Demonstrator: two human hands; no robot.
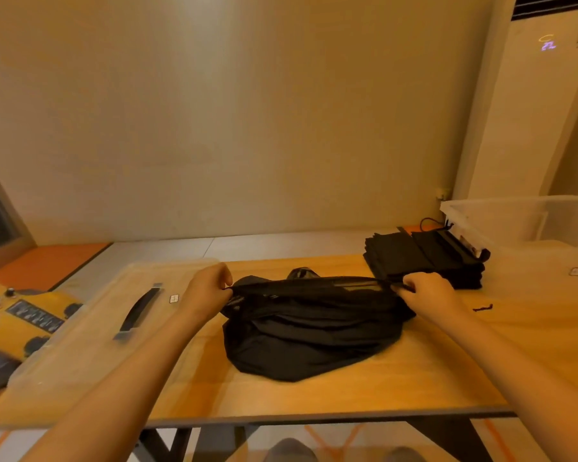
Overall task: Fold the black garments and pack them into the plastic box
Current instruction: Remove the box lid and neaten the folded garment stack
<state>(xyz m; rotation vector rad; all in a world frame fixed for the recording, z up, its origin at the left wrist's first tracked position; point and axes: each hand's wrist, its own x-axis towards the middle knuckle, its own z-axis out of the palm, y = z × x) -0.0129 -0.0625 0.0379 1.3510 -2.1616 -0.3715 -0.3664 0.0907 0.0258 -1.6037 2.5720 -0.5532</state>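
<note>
Both hands are pinching the black garment (309,325) mid-table, left hand (207,290) at 9 o'clock, right hand (429,293) at 3, with the plastic box (514,218) off at 2 o'clock behind the folded stack (421,258).

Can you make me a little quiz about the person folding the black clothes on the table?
1. True or false: the left hand and the right hand both pinch the black garment.
2. Where is the folded stack, relative to the plastic box? A) inside it B) beside it, on the table C) under it
3. Fill in: the clear lid lies on the person's ____ side.
Key: 1 true; 2 B; 3 left.
</note>
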